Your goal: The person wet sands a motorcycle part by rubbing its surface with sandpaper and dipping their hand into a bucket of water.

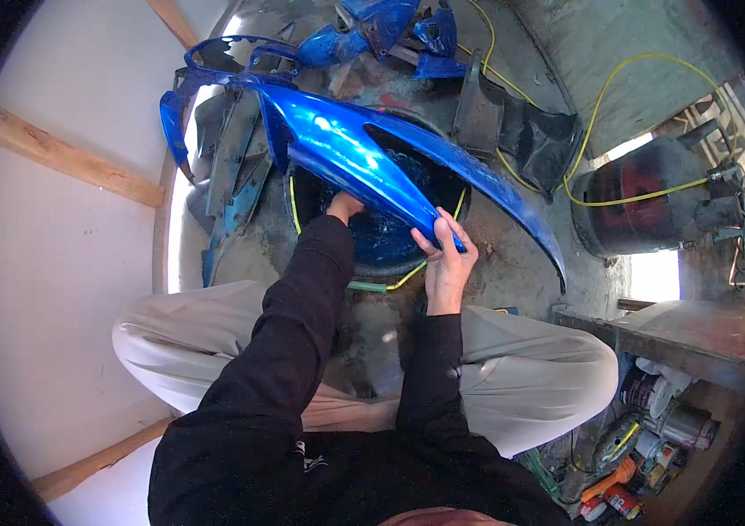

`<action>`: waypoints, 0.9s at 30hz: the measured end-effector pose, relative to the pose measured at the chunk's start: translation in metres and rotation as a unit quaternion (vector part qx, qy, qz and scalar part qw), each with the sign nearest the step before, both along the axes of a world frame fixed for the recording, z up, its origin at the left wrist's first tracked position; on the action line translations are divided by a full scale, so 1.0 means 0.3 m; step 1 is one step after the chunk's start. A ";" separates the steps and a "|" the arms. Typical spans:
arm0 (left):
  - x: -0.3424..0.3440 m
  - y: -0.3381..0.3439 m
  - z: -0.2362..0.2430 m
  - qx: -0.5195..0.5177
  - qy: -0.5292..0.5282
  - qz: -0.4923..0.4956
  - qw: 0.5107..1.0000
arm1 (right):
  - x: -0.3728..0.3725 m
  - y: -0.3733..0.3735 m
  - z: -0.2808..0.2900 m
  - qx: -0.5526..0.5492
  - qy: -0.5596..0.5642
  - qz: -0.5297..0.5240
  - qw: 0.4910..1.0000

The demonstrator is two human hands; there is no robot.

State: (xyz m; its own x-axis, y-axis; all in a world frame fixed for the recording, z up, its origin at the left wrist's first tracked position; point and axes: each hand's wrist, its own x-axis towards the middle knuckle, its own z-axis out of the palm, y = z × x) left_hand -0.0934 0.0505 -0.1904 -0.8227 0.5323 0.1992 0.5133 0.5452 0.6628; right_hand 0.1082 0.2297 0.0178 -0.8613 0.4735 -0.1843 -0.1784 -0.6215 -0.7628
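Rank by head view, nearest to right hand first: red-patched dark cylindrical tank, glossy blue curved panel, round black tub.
1. Glossy blue curved panel: held by the right hand.
2. Round black tub: beneath the panel, left of the hand.
3. Red-patched dark cylindrical tank: far right.

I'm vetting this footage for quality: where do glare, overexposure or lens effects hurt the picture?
Head view: white glare streaks the glossy blue, curved panel; head view: daylight burns out below the black-and-red metal tank; head view: the wide lens leaves black corners; head view: the bare right hand shows distinct fingers, the bare left hand's are hidden.
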 end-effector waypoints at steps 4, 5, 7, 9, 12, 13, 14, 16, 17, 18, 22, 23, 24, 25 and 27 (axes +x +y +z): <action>0.013 0.008 0.072 0.469 -0.397 0.193 0.765 | 0.001 0.001 -0.009 -0.002 -0.007 0.002 1.000; 0.015 0.007 0.090 0.355 -0.267 0.198 0.873 | 0.001 0.000 -0.011 -0.007 -0.008 0.000 1.000; 0.020 0.007 0.122 0.108 0.042 0.196 0.974 | 0.002 -0.001 -0.015 -0.010 0.001 -0.002 1.000; 0.027 0.012 0.152 0.163 -0.032 0.158 0.973 | 0.002 -0.003 -0.017 -0.014 0.006 -0.004 1.000; 0.041 0.027 0.196 -0.127 -0.033 0.050 0.990 | -0.001 -0.004 -0.015 -0.011 0.006 -0.019 1.000; 0.046 0.031 0.212 -0.146 -0.086 0.023 0.985 | -0.002 -0.004 -0.013 -0.015 0.004 -0.020 1.000; 0.050 0.034 0.227 -0.020 -0.327 0.113 0.938 | -0.001 -0.005 -0.011 -0.021 -0.009 -0.025 0.999; 0.054 0.031 0.255 0.145 -0.531 0.081 0.831 | 0.000 -0.007 -0.007 -0.021 0.000 -0.026 0.999; 0.053 0.026 0.267 0.185 -0.576 0.079 0.792 | 0.001 -0.008 -0.005 -0.021 -0.004 -0.031 0.999; 0.048 0.019 0.276 0.229 -0.557 0.083 0.794 | 0.001 -0.010 -0.004 -0.021 0.000 -0.032 0.999; 0.019 -0.010 0.288 0.275 -0.350 0.157 0.882 | 0.003 -0.015 -0.002 -0.023 -0.001 -0.032 0.999; 0.014 -0.014 0.285 0.158 -0.149 0.182 0.959 | 0.004 -0.015 -0.003 -0.029 -0.002 -0.034 0.999; 0.010 -0.015 0.280 0.172 -0.130 0.171 0.961 | 0.003 -0.016 -0.003 -0.028 0.008 -0.032 0.999; 0.009 -0.014 0.274 0.066 -0.111 0.184 0.974 | 0.003 -0.016 -0.004 -0.027 0.008 -0.034 0.999; 0.014 -0.003 0.259 -0.039 -0.088 0.196 0.976 | 0.003 -0.015 -0.005 -0.026 0.010 -0.036 0.999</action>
State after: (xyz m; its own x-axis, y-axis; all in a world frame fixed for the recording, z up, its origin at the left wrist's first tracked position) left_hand -0.0891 0.0496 -0.1127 -0.9842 0.1768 0.0071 0.1359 0.7298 0.6700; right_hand 0.1091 0.2254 0.0162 -0.8291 0.5245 -0.1938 -0.2386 -0.6453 -0.7258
